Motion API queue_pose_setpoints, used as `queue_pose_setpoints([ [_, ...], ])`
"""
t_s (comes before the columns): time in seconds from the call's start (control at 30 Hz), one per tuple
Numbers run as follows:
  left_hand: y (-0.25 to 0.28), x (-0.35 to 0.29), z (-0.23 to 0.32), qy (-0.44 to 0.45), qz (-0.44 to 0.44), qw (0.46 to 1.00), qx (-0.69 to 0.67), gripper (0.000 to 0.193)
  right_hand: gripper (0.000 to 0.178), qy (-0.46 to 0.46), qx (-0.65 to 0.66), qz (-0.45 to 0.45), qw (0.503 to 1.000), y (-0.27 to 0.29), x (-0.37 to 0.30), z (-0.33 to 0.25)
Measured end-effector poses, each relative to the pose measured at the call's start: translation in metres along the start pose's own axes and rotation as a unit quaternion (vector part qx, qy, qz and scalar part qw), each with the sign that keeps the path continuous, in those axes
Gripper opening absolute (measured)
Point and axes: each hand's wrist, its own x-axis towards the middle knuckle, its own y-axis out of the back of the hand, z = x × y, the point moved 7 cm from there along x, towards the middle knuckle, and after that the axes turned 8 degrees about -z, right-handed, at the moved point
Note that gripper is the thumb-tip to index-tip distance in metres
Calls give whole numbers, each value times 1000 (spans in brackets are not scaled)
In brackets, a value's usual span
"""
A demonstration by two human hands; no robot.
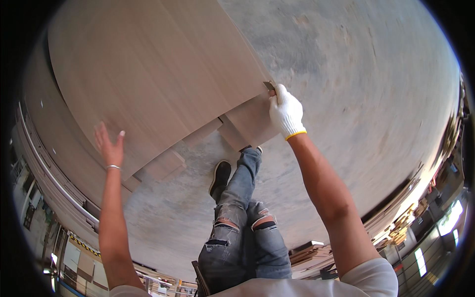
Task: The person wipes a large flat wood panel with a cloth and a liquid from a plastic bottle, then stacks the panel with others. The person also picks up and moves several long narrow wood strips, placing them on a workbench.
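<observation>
A large brown wood-grain panel (163, 64) lies low in front of me, its near right corner by my right hand. My right hand (286, 110), in a white knit glove with a yellow cuff, is closed on a small flat scraper-like piece (268, 85) at that corner. Most of this piece is hidden by the glove, so its exact kind is unclear. Bare and wearing a thin bracelet, my left hand (109, 144) is open over the panel's near left part. Its fingers are apart and slightly blurred; whether they touch the surface I cannot tell.
Several smaller boards (166, 165) stick out beneath the panel's near edge, close to my feet. More long boards (49, 143) are stacked along the left. Grey concrete floor (366, 99) stretches to the right. Timber piles (403, 222) stand at the right rim.
</observation>
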Motion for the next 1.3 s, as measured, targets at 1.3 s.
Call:
queue_pose_setpoints([
  [1.3,-48,9,-33,-29,-165,979,116,121,21,-35,-78,-68,994,-123,-74,-130],
])
